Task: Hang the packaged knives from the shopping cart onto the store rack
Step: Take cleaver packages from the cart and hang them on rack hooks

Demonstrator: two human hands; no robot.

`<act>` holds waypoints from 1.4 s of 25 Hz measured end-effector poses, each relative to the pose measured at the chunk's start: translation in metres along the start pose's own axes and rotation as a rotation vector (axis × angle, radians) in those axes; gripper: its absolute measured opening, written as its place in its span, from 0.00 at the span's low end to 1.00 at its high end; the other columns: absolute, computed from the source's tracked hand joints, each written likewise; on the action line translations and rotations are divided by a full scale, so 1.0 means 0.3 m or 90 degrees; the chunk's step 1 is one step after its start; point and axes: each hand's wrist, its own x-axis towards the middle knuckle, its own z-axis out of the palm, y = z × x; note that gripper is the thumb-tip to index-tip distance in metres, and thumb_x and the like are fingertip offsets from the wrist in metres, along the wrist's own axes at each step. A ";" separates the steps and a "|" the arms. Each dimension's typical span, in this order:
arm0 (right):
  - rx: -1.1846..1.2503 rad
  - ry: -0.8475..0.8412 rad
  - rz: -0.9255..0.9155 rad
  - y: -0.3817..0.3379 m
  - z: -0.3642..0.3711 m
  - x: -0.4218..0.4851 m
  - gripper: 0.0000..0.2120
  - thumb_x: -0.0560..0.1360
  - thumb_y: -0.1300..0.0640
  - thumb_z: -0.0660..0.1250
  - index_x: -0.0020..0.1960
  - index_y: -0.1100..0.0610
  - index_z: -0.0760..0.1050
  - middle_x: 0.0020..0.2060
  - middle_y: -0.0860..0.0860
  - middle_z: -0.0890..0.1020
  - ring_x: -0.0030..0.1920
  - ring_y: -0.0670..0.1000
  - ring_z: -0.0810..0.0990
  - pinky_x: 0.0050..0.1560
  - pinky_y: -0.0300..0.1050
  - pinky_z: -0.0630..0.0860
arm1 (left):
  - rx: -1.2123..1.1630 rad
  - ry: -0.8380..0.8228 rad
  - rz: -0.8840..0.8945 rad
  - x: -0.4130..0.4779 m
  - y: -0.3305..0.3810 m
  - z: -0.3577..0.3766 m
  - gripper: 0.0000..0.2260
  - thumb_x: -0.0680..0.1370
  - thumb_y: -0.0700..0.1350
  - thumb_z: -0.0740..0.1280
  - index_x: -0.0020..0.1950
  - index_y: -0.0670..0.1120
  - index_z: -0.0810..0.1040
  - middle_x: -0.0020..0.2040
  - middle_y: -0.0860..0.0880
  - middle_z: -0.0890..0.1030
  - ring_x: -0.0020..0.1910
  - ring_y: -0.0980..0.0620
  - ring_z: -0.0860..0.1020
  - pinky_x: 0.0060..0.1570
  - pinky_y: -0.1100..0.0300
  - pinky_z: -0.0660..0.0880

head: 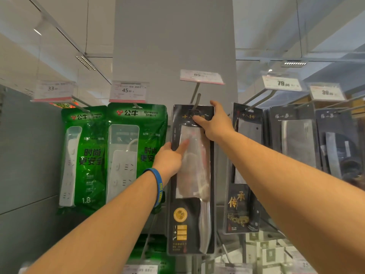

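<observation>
Store aisle, facing a grey pillar (173, 46) with peg hooks and price tags across it. With the right hand (215, 123), pinches the top header of the packaged knife (192, 184), thumb across the front, fingers wrapped behind the upper right corner. With the left hand (169, 159), grips the pack's left edge partway down, thumb pressed on the clear blister over the blade. Holds the pack upright and flat to the pillar, blade end up and handle down, between green power-strip packs (136, 155) on the left and other knife packs (246, 169) hanging on the right. Meets the hook (196, 100) at the hang slot just left of the right thumb. Looks threaded over the tip, though cannot tell for certain against the dark card. Sits directly under that hook's price tag (201, 76). Judged mid-hang: threading step in hand, pack not yet released. Next calls for sliding the header back along the hook until seated, keeping the slot level, then easing both hands off. No shopping cart in view.
</observation>
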 end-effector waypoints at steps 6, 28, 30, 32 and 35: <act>0.029 0.015 0.025 0.018 0.011 -0.043 0.37 0.80 0.48 0.70 0.82 0.47 0.54 0.75 0.54 0.71 0.71 0.60 0.73 0.67 0.56 0.74 | -0.020 0.007 -0.021 -0.015 -0.056 0.006 0.21 0.74 0.65 0.68 0.58 0.52 0.79 0.52 0.50 0.84 0.48 0.51 0.81 0.49 0.56 0.77; 0.190 -0.059 0.109 0.362 -0.191 -0.968 0.03 0.80 0.58 0.70 0.52 0.54 0.82 0.39 0.48 0.85 0.37 0.44 0.82 0.38 0.37 0.78 | -0.051 -0.043 0.074 -0.778 -0.284 -0.003 0.04 0.79 0.41 0.69 0.52 0.48 0.79 0.40 0.49 0.84 0.33 0.60 0.80 0.32 0.68 0.74; 0.220 -0.081 0.131 0.432 -0.311 -1.224 0.04 0.80 0.61 0.69 0.53 0.55 0.81 0.34 0.50 0.84 0.32 0.43 0.80 0.33 0.36 0.75 | -0.108 -0.199 -0.027 -0.979 -0.342 0.069 0.02 0.79 0.41 0.68 0.48 0.46 0.80 0.36 0.46 0.83 0.28 0.58 0.78 0.27 0.69 0.72; 0.221 -0.075 0.240 0.504 -0.449 -1.488 0.04 0.79 0.56 0.68 0.51 0.51 0.82 0.33 0.53 0.84 0.29 0.46 0.78 0.32 0.39 0.75 | -0.090 -0.313 -0.108 -1.185 -0.425 0.187 0.03 0.79 0.44 0.68 0.48 0.48 0.81 0.38 0.48 0.85 0.27 0.55 0.79 0.27 0.68 0.72; 0.142 -0.020 0.432 0.606 -0.686 -1.859 0.04 0.79 0.55 0.69 0.52 0.53 0.81 0.33 0.53 0.84 0.28 0.47 0.77 0.31 0.39 0.74 | -0.078 -0.480 -0.242 -1.487 -0.515 0.408 0.05 0.81 0.46 0.66 0.49 0.50 0.81 0.41 0.51 0.85 0.29 0.55 0.80 0.27 0.66 0.71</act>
